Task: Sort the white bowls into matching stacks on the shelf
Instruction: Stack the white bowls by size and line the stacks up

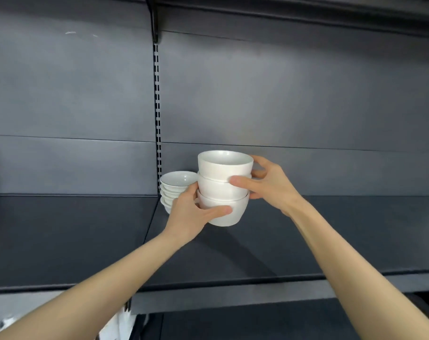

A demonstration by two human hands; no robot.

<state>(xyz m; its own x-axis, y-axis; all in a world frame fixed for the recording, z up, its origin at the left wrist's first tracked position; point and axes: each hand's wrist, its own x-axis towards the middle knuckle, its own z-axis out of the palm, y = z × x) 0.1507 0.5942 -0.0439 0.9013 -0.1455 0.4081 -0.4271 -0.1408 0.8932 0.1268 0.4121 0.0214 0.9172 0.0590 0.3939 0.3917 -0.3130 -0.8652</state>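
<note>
A stack of three deep white bowls (224, 173) is held between both hands above the dark shelf board (257, 246). My left hand (191, 217) grips the bottom bowl, its thumb across the front. My right hand (269, 185) grips the middle bowl from the right, thumb on the front and fingers behind. Whether the stack's base touches the board I cannot tell. Just left of it, against the back panel, stands a stack of several smaller, shallow white bowls (175, 182), partly hidden by my left hand.
A slotted upright (157, 114) divides the grey back panel. Another dark shelf board (68, 239) lies to the left at the same height. An upper shelf (294, 11) with its bracket hangs overhead. A lower shelf shows below the front edge.
</note>
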